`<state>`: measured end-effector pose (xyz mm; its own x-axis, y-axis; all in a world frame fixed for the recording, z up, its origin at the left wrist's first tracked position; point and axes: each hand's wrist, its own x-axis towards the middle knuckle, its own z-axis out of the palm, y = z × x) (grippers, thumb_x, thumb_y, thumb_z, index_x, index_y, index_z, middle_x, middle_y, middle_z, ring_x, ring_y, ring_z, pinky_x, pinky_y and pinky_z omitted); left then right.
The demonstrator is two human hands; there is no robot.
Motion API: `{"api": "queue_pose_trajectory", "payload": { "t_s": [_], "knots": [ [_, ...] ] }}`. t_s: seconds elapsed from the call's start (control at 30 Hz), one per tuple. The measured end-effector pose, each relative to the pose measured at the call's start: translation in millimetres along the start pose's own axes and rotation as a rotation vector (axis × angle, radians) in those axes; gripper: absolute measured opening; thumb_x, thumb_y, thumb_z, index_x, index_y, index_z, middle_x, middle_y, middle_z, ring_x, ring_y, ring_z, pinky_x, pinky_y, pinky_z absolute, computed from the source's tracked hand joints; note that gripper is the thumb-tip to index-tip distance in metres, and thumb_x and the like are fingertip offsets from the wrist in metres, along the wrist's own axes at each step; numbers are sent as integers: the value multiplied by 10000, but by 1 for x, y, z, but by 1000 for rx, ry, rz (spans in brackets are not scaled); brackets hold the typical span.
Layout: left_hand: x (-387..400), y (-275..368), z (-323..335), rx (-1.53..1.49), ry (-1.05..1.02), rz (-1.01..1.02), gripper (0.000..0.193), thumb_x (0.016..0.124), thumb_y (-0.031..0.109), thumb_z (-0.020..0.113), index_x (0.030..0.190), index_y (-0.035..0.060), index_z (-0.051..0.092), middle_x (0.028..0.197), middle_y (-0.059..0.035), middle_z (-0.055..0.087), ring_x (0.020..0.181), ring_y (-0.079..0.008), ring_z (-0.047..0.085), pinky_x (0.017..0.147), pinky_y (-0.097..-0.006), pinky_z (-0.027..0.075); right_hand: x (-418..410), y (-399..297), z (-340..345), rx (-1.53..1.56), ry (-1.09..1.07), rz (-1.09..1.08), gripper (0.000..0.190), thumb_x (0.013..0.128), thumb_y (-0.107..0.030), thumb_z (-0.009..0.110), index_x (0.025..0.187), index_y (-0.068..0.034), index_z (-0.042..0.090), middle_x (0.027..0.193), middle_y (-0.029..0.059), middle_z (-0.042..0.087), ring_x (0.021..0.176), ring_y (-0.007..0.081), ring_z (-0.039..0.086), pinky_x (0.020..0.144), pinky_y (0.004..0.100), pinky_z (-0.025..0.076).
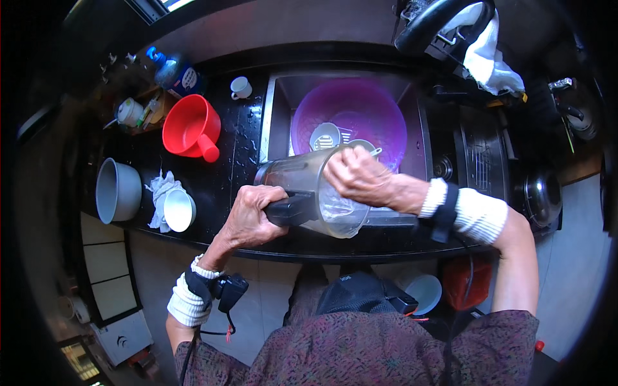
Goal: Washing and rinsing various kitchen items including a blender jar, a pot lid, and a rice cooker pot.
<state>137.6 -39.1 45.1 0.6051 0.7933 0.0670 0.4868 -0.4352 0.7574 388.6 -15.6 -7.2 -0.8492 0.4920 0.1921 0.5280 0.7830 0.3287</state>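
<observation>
My left hand is wrapped around the black handle of a clear blender jug. The jug lies tilted on its side over the sink's front edge, its mouth towards the right. Curled at that mouth is my right hand, with the fingertips hidden; whether it grips the rim or something inside is unclear. Whitish, shiny matter shows within the jug. Behind it, a purple plastic basin sits in the steel sink, with small light-coloured dishes in it, partly covered by the jug.
On the black counter to the left stand a red dipper, a white mug, a blue pump bottle, a grey pot and a white bowl on a cloth. A lidded pan is at the right.
</observation>
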Motion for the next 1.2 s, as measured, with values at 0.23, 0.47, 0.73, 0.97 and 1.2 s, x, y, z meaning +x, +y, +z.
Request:
{"api": "queue_pose_trajectory", "payload": {
  "t_s": [0.23,0.47,0.73,0.97,1.2],
  "knots": [
    [3,0,10,-5,24,64,264,553,119,690,754,-10,579,685,-160,603,654,-320,637,614,-352,498,15,7,-2,1230,-689,50,260,824,-58,522,1023,105,557,919,198,616,747,274,663,600,365,555],
    [-1,6,15,-6,67,127,181,610,110,680,734,2,605,698,-169,619,675,-328,644,630,-359,505,15,-28,-17,2233,-287,850,293,905,-78,510,1181,12,548,1120,50,589,1011,138,559,886,287,457],
    [-5,4,15,40,64,141,237,563,124,725,713,-7,598,662,-136,613,633,-302,627,606,-343,485,-7,-6,-20,684,-771,-242,412,761,-113,607,1161,-22,575,1109,147,565,977,247,572,761,395,459],
    [16,5,9,-15,72,-49,218,574,84,671,743,-25,589,664,-177,608,610,-309,640,589,-337,496,-14,-1,29,594,-341,-122,326,765,-65,584,1086,-16,607,1016,130,591,946,293,578,768,400,473],
    [37,11,-1,-81,111,-211,254,592,88,653,798,-57,620,618,-166,576,553,-175,587,588,-310,484,-12,63,-29,1532,-370,501,457,688,-160,547,1115,-29,644,991,148,655,880,247,613,801,343,482]
  ]
}}
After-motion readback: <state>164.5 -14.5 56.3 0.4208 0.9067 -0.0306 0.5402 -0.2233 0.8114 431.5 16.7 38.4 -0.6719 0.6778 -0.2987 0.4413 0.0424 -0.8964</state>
